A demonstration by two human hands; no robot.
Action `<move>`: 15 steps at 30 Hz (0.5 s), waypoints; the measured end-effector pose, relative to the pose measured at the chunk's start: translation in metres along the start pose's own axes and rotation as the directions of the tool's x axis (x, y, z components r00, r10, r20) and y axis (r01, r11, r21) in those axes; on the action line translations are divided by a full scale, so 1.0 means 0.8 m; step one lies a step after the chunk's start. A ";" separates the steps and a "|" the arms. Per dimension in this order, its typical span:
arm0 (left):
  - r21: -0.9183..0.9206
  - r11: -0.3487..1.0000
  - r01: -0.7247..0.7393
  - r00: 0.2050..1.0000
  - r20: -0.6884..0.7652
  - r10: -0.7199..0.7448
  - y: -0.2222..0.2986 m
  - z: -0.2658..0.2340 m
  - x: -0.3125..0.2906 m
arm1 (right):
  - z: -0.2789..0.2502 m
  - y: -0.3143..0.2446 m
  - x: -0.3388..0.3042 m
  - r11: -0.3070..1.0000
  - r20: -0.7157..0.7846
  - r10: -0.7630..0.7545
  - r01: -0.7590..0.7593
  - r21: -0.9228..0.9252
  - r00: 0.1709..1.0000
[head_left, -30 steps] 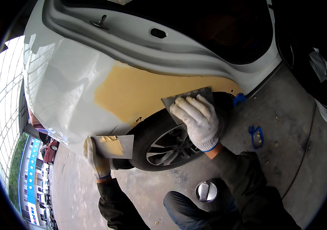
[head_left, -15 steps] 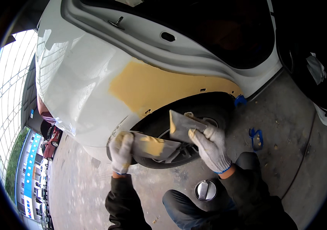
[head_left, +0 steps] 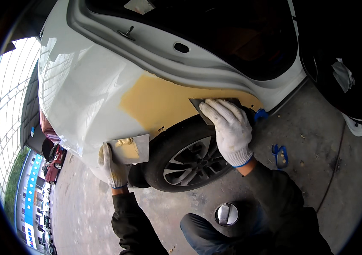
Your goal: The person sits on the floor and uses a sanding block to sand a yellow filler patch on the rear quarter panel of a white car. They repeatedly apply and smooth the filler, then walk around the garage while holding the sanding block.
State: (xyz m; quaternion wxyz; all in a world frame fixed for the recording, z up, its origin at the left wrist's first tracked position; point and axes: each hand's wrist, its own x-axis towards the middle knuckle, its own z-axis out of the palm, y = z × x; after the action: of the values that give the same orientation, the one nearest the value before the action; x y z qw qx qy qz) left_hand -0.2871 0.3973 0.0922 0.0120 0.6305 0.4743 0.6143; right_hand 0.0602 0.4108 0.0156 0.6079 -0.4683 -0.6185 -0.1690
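Observation:
A white car's rear fender (head_left: 83, 80) carries a broad coat of tan body filler (head_left: 157, 100) above the wheel arch. My right hand (head_left: 230, 127), in a white knit glove, presses a dark putty spreader (head_left: 199, 104) against the filler along the arch edge. My gloved left hand (head_left: 112, 168) grips a flat metal putty spreader (head_left: 140, 146) by one end, left of the wheel. A lump of tan filler (head_left: 126, 149) sits on its upward face. The right-hand fingers lie over their spreader and hide part of it.
Below the arch is the tyre with its alloy wheel (head_left: 193, 163). A round tin (head_left: 226, 213) stands on the concrete floor by my knee. A blue strap-like piece (head_left: 280, 156) lies to the right. The open car door (head_left: 338, 51) hangs at the upper right.
My hands have moved apart. The right one rose with its spreader from before the wheel onto the filler; the left one shifted left and down with its spreader.

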 end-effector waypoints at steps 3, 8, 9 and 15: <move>0.517 0.729 -0.449 0.889 0.173 0.425 -0.010 0.000 -0.002 | 0.029 -0.007 0.023 0.998 -0.059 -0.031 0.028 -0.065 0.998; 0.502 0.728 -0.466 0.879 0.173 0.443 -0.004 0.003 -0.001 | 0.063 -0.035 0.006 0.997 -0.102 0.056 -0.051 0.051 0.993; 0.476 0.780 -0.407 0.910 0.138 0.390 -0.001 0.005 -0.003 | 0.062 -0.039 -0.003 1.000 -0.097 0.006 -0.003 0.030 0.995; 0.032 0.996 0.080 0.996 -0.036 -0.079 0.008 0.014 -0.007 | 0.042 -0.003 -0.010 0.998 -0.142 -0.055 0.053 -0.012 0.988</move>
State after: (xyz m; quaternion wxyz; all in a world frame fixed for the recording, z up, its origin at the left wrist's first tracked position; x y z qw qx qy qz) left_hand -0.2734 0.3972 0.0888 0.0176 0.6004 0.5092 0.6164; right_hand 0.0368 0.4326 0.0027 0.6437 -0.4408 -0.5853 -0.2210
